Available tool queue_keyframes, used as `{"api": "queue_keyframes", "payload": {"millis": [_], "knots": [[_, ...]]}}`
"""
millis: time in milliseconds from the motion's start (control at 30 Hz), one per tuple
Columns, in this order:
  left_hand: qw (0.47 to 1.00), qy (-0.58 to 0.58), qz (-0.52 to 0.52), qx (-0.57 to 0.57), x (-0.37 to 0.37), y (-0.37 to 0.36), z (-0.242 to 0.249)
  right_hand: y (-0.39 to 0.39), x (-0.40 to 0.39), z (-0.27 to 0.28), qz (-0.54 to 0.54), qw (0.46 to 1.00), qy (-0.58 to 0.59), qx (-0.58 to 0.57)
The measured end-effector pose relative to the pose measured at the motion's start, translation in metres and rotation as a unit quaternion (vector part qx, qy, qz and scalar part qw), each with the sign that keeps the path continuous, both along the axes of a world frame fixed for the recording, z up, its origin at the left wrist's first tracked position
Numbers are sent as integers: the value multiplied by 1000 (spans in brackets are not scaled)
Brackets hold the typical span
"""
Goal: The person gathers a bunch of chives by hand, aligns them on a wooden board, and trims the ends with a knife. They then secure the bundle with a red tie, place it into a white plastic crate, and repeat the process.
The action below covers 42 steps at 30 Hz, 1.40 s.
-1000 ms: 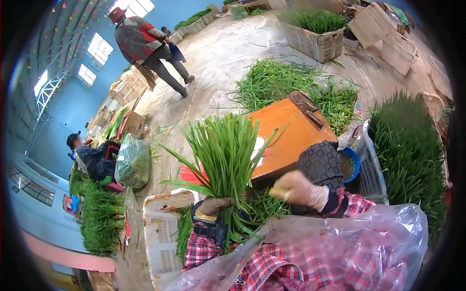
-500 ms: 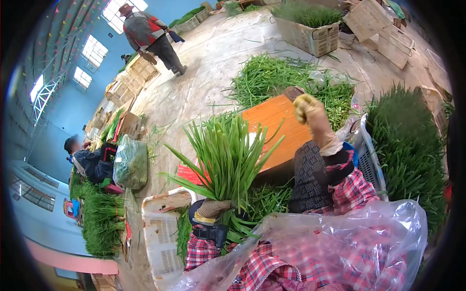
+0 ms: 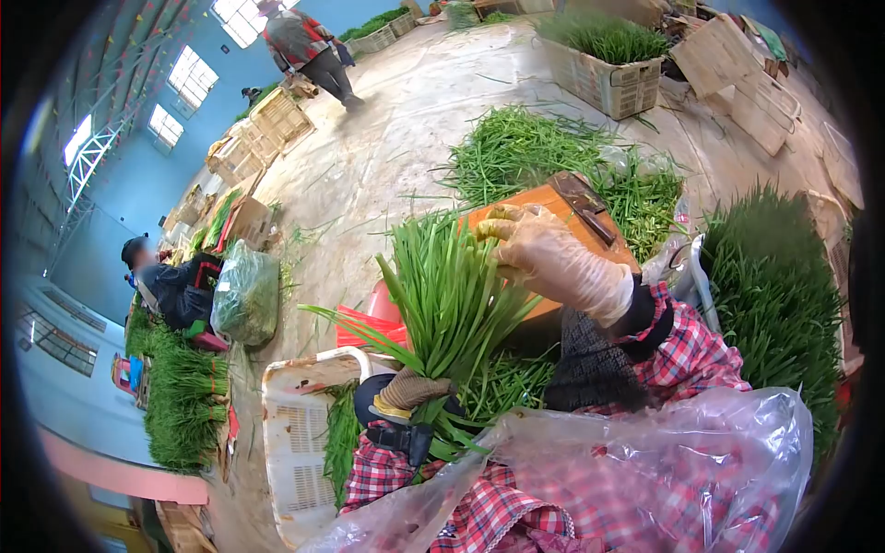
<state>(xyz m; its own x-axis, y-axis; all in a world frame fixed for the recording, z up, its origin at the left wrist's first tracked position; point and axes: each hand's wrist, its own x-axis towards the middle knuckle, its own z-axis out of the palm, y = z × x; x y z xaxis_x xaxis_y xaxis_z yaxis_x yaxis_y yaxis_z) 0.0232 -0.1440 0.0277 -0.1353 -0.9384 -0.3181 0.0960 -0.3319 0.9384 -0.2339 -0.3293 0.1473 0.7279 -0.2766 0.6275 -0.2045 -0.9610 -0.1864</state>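
Observation:
A thick bunch of long green leafy stalks point(image 3: 447, 300) stands up from my left hand point(image 3: 410, 394), whose gloved fingers are wrapped round its lower part. My right hand point(image 3: 530, 249), in a thin pale glove with yellowish fingertips, is at the upper right side of the bunch, fingers curled; what they pinch, if anything, is too small to tell. Under and behind it is an orange board point(image 3: 544, 198) with a dark-bladed tool point(image 3: 584, 208) lying on it. Red strips point(image 3: 369, 327) lie left of the bunch.
A white crate point(image 3: 300, 452) is at lower left. Loose greens point(image 3: 516, 147) lie beyond the board, and more greens point(image 3: 770, 267) stand at right. Clear plastic point(image 3: 645, 461) covers my lap. One person point(image 3: 175, 286) sits at left; another point(image 3: 309, 55) walks at the back.
My right hand has moved left from the board's far end to the bunch, uncovering the dark tool. The bunch looks more gathered together. The walking person is farther off.

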Motion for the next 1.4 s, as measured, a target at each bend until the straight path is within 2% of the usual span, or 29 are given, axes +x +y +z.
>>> {"api": "queue_keyframes", "payload": {"millis": [100,133,167,233,267,300,333,400,433,467,500,567,633,700,767,800,833,867,900,933,967,1000,1033,1133,1167,1200,1333,1400], "knots": [[998,-39,-17,-40,4,-3,-7,-12,-11,7,20,995,17,-94],[997,-47,-19,-63,1,-4,-2,-16,-25,21,-1,993,-30,-113],[995,-54,-20,-85,-2,-5,-1,-38,-37,16,-35,992,-85,-85],[1000,4,-9,18,6,-3,-1,-91,-74,11,-176,966,-176,-73],[997,32,-6,70,9,0,0,-117,-98,-1,-294,941,-160,-39],[996,54,6,69,9,2,2,-131,-119,-11,-428,899,-82,-31],[995,76,18,65,8,3,7,-139,-129,-19,-551,834,-4,-25],[993,109,33,41,9,2,6,-135,-125,-44,-383,913,-100,102],[992,119,33,25,12,2,0,-121,-124,-56,-290,931,-144,167],[991,127,32,8,15,0,-6,-88,-108,-60,-137,902,-169,373],[990,134,31,-11,16,-3,-8,-49,-83,-62,25,813,-183,553],[988,147,36,-22,8,-5,6,-1,-50,-93,149,748,-145,630],[989,149,22,-7,5,-4,16,27,-14,-114,265,630,-242,689],[992,111,38,38,-8,1,41,40,10,-88,260,622,-282,683],[993,50,87,65,-21,12,57,51,26,-78,286,588,-318,686],[994,7,86,64,-31,19,71,54,31,-80,312,558,-334,692],[992,-97,82,19,-37,25,74,54,37,-86,313,500,-337,734],[977,-197,79,-25,-42,32,74,54,42,-92,309,439,-342,771],[951,-293,79,-62,-49,47,70,55,47,-108,305,434,-329,781],[901,-423,48,-79,-44,59,55,51,50,-128,301,432,-323,787],[879,-473,32,-58,-51,61,58,50,50,-138,296,429,-316,792],[853,-520,14,-36,-61,62,66,53,47,-147,310,385,-328,805],[825,-565,-6,-13,-68,65,70,53,49,-153,336,365,-323,806],[800,-600,-8,-12,-81,77,47,51,52,-166,395,316,-308,806],[794,-608,-7,-11,-87,79,42,50,55,-169,402,316,-304,804],[791,-609,15,-61,-87,85,24,51,57,-172,407,317,-301,802],[764,-644,-18,-37,-96,88,11,49,58,-181,412,333,-289,797],[739,-665,-15,-108,-89,91,-8,48,59,-185,412,339,-285,796]]}}
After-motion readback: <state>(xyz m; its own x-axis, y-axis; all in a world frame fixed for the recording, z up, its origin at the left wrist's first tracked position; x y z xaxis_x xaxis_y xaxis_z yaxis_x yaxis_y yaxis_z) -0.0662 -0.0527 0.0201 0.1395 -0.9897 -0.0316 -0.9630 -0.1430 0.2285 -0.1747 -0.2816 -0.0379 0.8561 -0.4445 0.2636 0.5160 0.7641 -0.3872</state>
